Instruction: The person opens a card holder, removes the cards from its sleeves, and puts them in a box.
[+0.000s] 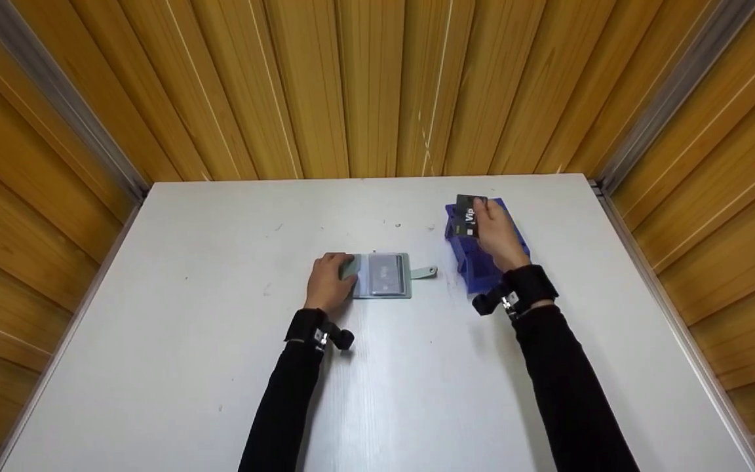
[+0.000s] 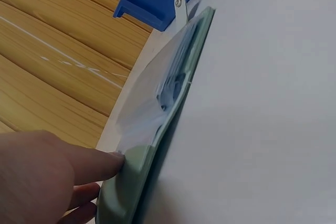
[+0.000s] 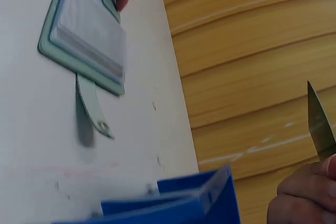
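Note:
A pale green card holder [image 1: 406, 275] lies open on the table, its clear plastic sleeves [image 1: 387, 274] fanned over the right side. My left hand [image 1: 329, 282] grips its left cover, thumb on the near part and fingers at the far edge. In the left wrist view the thumb presses on the green cover [image 2: 137, 163]. Over to the right, my right hand [image 1: 499, 235] pinches a dark card [image 1: 464, 219] marked "Vip" above a blue plastic box. The right wrist view catches the same card [image 3: 319, 124] nearly edge-on.
The blue box [image 1: 479, 278] stands right of the card holder, partly hidden under the right hand and wrist. A strap with a snap [image 1: 424, 272] sticks out from the holder toward it. Wood-patterned panels [image 1: 371, 92] wall the white table [image 1: 220, 367] at back and sides.

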`<state>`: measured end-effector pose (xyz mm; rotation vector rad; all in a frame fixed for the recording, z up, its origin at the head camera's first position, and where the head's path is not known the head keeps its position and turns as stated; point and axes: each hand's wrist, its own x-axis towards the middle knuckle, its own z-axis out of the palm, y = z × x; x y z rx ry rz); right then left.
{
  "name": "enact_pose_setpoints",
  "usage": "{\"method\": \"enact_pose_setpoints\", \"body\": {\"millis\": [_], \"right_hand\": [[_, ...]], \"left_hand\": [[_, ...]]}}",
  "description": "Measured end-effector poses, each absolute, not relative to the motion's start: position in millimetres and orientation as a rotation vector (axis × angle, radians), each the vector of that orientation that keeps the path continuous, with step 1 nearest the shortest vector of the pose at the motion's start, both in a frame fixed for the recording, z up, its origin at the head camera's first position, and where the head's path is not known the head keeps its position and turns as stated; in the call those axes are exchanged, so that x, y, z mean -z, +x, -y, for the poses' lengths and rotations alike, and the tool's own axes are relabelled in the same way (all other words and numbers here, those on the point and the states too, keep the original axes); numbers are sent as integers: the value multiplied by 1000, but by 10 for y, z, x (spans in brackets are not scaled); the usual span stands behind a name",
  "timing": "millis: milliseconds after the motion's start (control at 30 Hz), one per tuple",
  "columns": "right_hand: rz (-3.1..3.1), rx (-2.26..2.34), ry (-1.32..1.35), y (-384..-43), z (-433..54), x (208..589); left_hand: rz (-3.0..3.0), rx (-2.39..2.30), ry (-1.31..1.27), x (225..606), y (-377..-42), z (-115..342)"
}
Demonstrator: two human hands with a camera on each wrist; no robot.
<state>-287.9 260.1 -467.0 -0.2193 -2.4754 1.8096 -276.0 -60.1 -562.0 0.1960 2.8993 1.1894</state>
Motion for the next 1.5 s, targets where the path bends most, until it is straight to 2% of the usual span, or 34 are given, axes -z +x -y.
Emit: {"method": "enact_pose_setpoints", "body": {"millis": [200, 467, 1167, 1500], "right_hand": [[2592, -1497, -274, -2849, -2931, 4705], [2720, -1109, -197, -2842, -3001, 4855], [2883, -907, -106, -2876, -2854, 5276], [3029, -763, -180, -2894, -2817, 5355]], "left_hand": [[-2901, -1200, 224, 5647, -2766, 600], [-2922, -1212, 252, 5648, -2759, 622], [-2901, -1192, 212, 5651, -2761, 638], [-2917, -1164, 249, 5668, -2745, 637]]}}
